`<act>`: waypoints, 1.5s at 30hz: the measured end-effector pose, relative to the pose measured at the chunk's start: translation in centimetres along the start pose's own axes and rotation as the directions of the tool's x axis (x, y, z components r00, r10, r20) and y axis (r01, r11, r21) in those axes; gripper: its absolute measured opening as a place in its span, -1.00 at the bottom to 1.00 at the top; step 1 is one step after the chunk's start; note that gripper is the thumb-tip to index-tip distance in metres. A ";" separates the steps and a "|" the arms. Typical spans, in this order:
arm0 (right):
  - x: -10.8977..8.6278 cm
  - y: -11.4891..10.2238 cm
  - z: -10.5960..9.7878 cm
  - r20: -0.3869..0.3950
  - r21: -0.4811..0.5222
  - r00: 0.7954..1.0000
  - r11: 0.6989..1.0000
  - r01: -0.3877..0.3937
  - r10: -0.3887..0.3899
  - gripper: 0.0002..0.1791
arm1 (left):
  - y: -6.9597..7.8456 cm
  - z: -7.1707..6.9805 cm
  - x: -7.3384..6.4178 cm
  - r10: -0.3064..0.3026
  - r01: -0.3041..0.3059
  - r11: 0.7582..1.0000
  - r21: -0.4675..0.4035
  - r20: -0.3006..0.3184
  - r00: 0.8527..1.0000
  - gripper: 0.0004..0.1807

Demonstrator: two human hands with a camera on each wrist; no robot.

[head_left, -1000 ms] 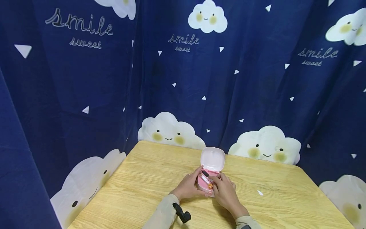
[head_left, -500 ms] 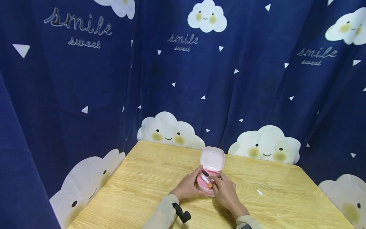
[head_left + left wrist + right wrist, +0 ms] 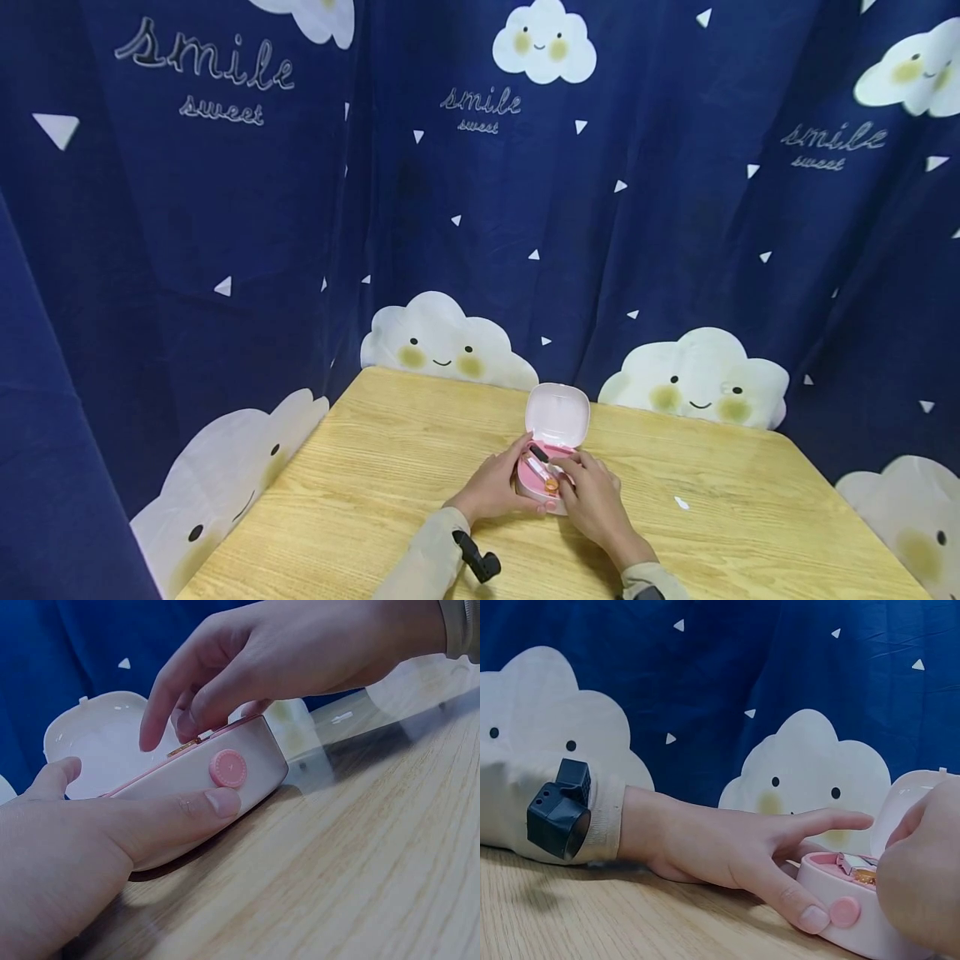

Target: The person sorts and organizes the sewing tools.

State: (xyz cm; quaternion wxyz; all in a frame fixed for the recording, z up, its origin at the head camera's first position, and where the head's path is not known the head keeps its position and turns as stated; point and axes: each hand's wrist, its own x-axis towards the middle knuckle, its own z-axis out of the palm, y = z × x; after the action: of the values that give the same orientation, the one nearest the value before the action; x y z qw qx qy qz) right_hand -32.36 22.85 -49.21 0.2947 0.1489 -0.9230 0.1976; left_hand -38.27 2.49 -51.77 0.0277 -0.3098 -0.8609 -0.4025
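Note:
A small white-and-pink box sits on the table with its white lid raised at the back. A round pink button is on its front. My left hand grips the box's left side, thumb along the front just below the button. Inside the box lie a black piece, a pale slender piece and an orange piece. Over the box's right half, my right hand bends its fingers down among these contents. I cannot tell whether its fingertips pinch anything.
The box stands on a light wooden table. To its right lies a small white piece. A dark blue curtain with cloud prints hangs behind the table's far edge. A black camera is strapped at my left wrist.
The right hand has shifted slightly to the right, and its fingers have moved a little over the contents, showing more of the orange piece. The left hand and box stay in place.

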 end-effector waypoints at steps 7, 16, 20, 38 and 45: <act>0.1 0.2 -0.3 -0.015 0.020 1.000 1.000 -0.012 0.012 -0.69 | 0.0 0.0 -0.1 -0.015 0.015 1.000 0.000 0.000 1.000 0.36; 0.5 1.1 -1.6 0.008 0.035 0.996 0.995 -0.089 0.089 -0.70 | 0.1 0.0 0.0 0.020 -0.020 1.000 0.002 -0.020 1.000 0.37; 0.4 2.0 -2.2 -0.048 0.053 0.995 0.995 -0.087 0.090 -0.72 | 0.1 0.0 0.0 0.029 -0.029 1.000 -0.003 -0.019 0.999 0.36; -0.2 6.0 -4.6 -0.123 0.079 0.974 0.980 -0.182 0.191 -0.68 | 0.0 -0.1 -0.2 -0.010 0.010 1.000 -0.017 0.000 1.000 0.35; -0.7 7.1 -5.4 -0.117 0.087 0.967 0.972 -0.218 0.227 -0.67 | 0.2 -0.1 -0.2 -0.010 0.010 1.000 -0.010 0.002 1.000 0.35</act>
State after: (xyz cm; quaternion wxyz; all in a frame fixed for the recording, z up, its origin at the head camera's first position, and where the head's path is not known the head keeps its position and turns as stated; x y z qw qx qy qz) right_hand -31.98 31.66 -47.57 0.3228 0.0423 -0.9055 0.2721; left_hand -38.08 2.44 -51.65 0.0234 -0.3059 -0.8604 -0.4069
